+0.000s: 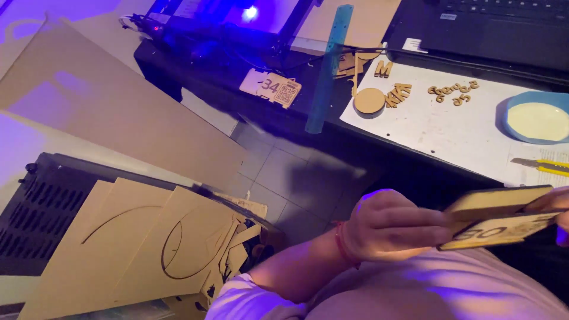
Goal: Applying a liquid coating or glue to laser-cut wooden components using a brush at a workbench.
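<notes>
At the lower right of the frame my left hand (388,228) and right hand (554,207) pinch the ends of thin, stiff, light wooden plaques (504,216), likely snappable, so I keep to their edges

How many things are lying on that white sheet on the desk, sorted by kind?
Round wooden disc: 1
Groups of cut wooden letters: 3, at and
Blue dish: 1
Yellow utility knife: 1
Total: 6 on the white sheet
</notes>
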